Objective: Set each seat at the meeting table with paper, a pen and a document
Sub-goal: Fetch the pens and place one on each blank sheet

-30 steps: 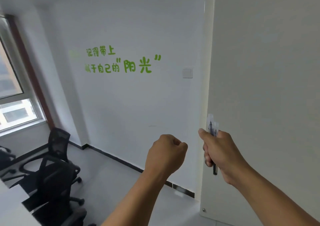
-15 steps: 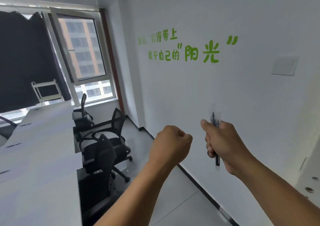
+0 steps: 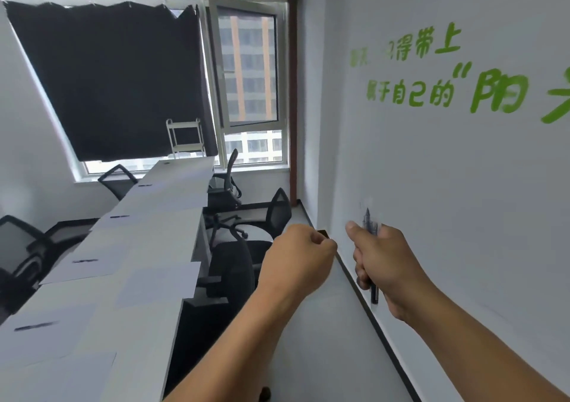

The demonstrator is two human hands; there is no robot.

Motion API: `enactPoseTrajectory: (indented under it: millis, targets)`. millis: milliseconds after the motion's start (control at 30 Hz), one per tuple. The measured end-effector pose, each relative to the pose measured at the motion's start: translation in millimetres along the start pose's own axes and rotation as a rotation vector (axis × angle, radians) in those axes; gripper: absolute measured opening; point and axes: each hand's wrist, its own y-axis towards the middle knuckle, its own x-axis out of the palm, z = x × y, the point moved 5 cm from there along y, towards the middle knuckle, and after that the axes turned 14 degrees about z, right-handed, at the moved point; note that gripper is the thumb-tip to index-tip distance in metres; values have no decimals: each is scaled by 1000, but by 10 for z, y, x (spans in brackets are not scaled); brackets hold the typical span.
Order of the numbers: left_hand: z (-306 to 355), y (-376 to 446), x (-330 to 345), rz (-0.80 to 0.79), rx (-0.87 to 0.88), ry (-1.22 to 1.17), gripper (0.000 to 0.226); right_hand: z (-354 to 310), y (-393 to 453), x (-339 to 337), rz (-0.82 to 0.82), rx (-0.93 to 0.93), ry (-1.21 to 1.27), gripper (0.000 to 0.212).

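The right hand (image 3: 382, 262) at about four o'clock grips a small bundle of pens (image 3: 370, 225) upright in its fist; the capped ends stand up above the thumb and one dark tip pokes out below the fingers. The blur makes it hard to say how many there are. The left hand (image 3: 299, 262), near the middle of the view, is curled into a fist with nothing visible in it. The long white table (image 3: 172, 225) runs from seven o'clock up toward eleven o'clock, and sheets of paper (image 3: 157, 281) already lie along both its sides. On the far side at least four sheets carry a dark pen (image 3: 84, 260), spaced out along the edge from eight o'clock to eleven o'clock. The near-side sheets, next to the black chairs (image 3: 277, 213) at about twelve o'clock, show no pen that can be made out. So the task looks roughly half done: the paper is out and one side has pens, while the near side seems to be waiting for those in the fist. Whether a separate document sits at each seat cannot be told, since the sheets all look alike.
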Motion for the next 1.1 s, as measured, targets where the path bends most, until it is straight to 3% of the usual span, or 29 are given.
enactPoseTrajectory:
  millis: [267,667,867,1100]
  targets:
    - [-251,1538,19,144,-43,63,41,-237,1451,1063,-115,-20,14,45]
    - [-848,3309,71,350,-178,194,33,-228,3207,2635,-390,-60,60,39]
    - [-1151,4143,25,496,-362,207,23,-338,4005,3698,-626,-77,99,38]
    - [-1801,4408,-527,676,-591,242,23,-496,4029,4802,-874,-85,99,42]
